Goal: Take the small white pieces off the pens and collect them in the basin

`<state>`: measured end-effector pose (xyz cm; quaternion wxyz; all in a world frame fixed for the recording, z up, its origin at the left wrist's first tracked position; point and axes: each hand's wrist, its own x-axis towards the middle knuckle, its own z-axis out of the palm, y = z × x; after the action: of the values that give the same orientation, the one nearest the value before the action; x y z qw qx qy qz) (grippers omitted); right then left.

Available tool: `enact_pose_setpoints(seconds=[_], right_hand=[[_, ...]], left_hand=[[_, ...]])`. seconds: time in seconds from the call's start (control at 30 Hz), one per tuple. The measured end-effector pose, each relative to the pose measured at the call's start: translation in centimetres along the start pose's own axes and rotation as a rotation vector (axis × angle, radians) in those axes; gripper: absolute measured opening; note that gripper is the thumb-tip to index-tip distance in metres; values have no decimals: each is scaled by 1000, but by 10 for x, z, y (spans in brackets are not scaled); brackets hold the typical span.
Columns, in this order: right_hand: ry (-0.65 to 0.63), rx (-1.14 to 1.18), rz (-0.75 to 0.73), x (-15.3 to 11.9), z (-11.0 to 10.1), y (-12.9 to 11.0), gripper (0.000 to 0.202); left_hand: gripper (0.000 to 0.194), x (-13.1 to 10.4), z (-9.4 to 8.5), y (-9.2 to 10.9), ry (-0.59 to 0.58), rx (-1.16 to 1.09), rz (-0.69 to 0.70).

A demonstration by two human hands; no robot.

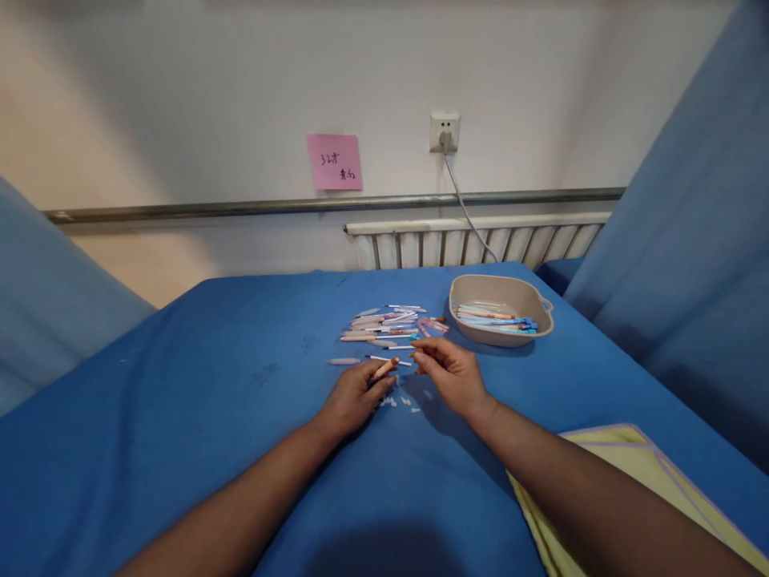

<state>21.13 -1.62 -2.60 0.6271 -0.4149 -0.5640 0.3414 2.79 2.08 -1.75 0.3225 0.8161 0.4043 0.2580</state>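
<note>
Orange barrel being held, work looking partway along

Nearest, a yellow cloth point(625, 457) is lying folded. White bits point(405, 401) are lying scattered beside the left hand point(352, 397), by whose curled fingers a slim, pale-orange barrel point(384, 369) is being held, darker at its tip. By the right hand point(457, 378), a small orange piece point(419, 353) is being pinched between thumb and fingertips. Beyond, loose pens point(364, 329) are lying in rough rows on the blue sheet point(180, 385), apparently unfinished; rightward, others, seemingly done, are being contained in the beige basin point(501, 339).
</note>
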Motion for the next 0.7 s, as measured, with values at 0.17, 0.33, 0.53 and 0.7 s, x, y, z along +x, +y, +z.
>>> enact_pose_setpoints(seconds=[0.17,0.33,0.53,0.7], right_hand=[[-27,-90,-82,-3,2,-7,19],[-64,-136,-103,-4,3,-8,19],[-90,-220,-171,-5,0,-9,17],[-135,-314,-260,-5,-4,-11,18]], left_hand=[[29,-1,0,1,-25,31,33],[28,-3,0,6,-54,60,57],[26,-4,0,6,-45,61,62],[26,-5,-1,3,-63,67,69]])
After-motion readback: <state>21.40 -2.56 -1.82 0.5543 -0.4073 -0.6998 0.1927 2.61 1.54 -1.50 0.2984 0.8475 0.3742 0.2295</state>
